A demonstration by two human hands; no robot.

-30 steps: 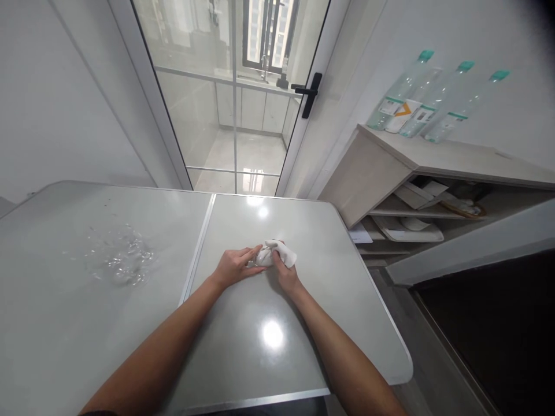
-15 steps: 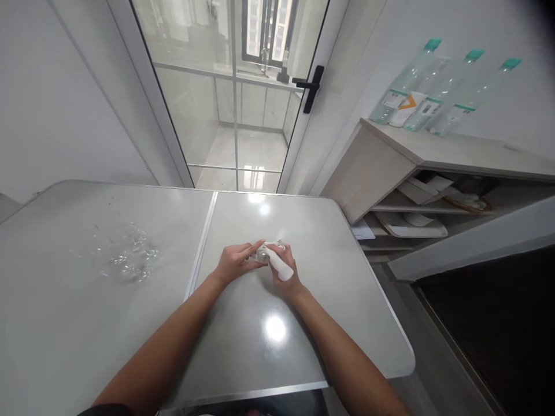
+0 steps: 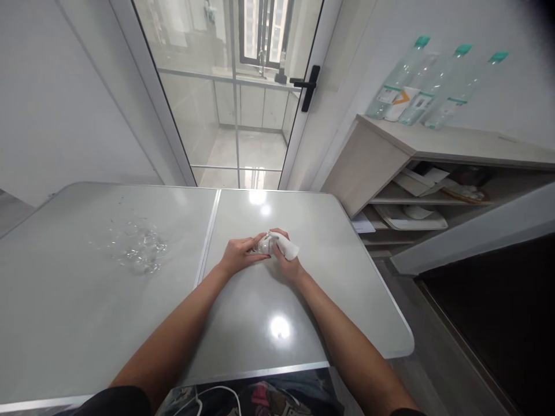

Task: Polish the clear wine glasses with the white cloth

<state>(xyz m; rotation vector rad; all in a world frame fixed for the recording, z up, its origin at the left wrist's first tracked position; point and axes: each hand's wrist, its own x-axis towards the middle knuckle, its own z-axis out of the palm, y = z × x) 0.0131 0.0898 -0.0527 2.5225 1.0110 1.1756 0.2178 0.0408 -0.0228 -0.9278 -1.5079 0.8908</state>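
Both hands meet over the middle of a pale grey table (image 3: 303, 300). My left hand (image 3: 239, 256) is closed around a small clear glass object (image 3: 262, 247), only partly visible between the fingers. My right hand (image 3: 287, 264) grips a white cloth (image 3: 286, 247) and presses it against that glass object. Both forearms reach in from the bottom edge.
A cluster of several clear glass pieces (image 3: 137, 249) lies on the table's left half. A glass door with a black handle (image 3: 306, 86) stands behind. At the right, a wooden shelf unit (image 3: 390, 162) carries three plastic bottles (image 3: 433, 86) and papers. Dark floor lies beside the table's right edge.
The white cloth in my right hand has shifted over the glass object, down toward me and then back up. The hands stayed in the same spot; the camera tilted slightly.
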